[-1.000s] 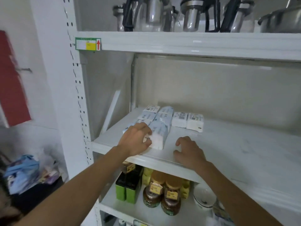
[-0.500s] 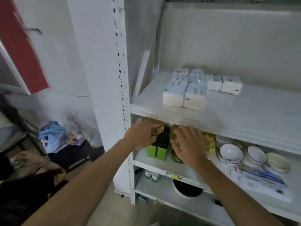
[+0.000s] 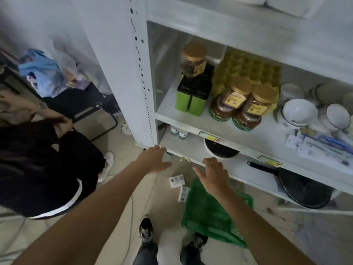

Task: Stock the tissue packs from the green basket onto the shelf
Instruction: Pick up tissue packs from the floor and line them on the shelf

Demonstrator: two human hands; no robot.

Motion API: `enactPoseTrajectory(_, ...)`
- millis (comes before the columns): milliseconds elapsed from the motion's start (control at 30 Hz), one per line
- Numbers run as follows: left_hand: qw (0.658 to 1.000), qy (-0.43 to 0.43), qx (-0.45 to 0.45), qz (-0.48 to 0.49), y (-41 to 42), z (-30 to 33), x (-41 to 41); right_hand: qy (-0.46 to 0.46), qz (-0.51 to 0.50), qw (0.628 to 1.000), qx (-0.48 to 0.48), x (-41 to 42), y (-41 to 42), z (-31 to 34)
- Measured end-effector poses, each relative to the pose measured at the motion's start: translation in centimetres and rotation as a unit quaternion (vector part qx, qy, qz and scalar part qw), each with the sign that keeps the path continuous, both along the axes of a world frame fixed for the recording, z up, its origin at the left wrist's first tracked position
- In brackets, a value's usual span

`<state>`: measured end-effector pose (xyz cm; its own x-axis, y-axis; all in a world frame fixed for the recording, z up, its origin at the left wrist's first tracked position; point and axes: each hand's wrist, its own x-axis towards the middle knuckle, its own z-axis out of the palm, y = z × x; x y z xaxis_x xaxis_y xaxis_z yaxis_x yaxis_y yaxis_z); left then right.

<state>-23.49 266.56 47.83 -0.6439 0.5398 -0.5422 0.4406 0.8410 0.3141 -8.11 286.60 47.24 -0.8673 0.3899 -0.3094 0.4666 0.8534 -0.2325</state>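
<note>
Tissue packs (image 3: 176,181) are lying on the floor beside the green basket (image 3: 208,213); left hand (image 3: 155,161) and right hand (image 3: 214,175) are hovering above, fingers spread, holding nothing.

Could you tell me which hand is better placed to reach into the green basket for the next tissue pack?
Probably the right hand: it hangs open directly over the green basket on the floor, near the tissue packs at its left edge. The left hand, also empty, sits further left, by the shelf post.
</note>
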Motion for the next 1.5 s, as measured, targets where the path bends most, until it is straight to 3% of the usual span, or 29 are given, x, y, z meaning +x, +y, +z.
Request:
enactPoseTrajectory(200, 0.997, -0.060, -0.045, 0.011, -0.9, -9.9, 2.0, -0.085, -0.054, 0.989, -0.105, 2.5, -2.8, -10.9)
enactPoseTrajectory(500, 0.991, -0.111, -0.079, 0.013, -1.1, -27.4, 4.0, -0.135, -0.140, 0.950, -0.244, 3.8, -6.0, -29.1)
enactPoseTrajectory(767, 0.987, -0.138, -0.084, 0.009, -0.6, -44.9, 5.8, -0.162, -0.164, 0.927, -0.295, 1.8, -8.1, -46.2)
enactPoseTrajectory(933, 0.986, -0.130, -0.101, 0.015, -0.2, -53.7, 6.3, -0.174, -0.141, 0.935, -0.274, 0.6, -5.6, -54.9)
enactPoseTrajectory(1200, 0.982, -0.139, -0.116, 0.045, 1.8, -62.6, 5.1, -0.220, -0.126, 0.943, -0.217, -0.3, -2.2, -62.0)
enactPoseTrajectory(1300, 0.986, -0.123, -0.113, 0.018, 3.5, -64.7, 4.3, -0.231, -0.192, 0.928, -0.220, 0.2, -0.8, -64.1)
enactPoseTrajectory(1500, 0.996, -0.042, -0.074, -0.027, 7.6, -68.8, 1.8, -0.152, -0.342, 0.903, -0.213, -1.1, 1.6, -67.6)
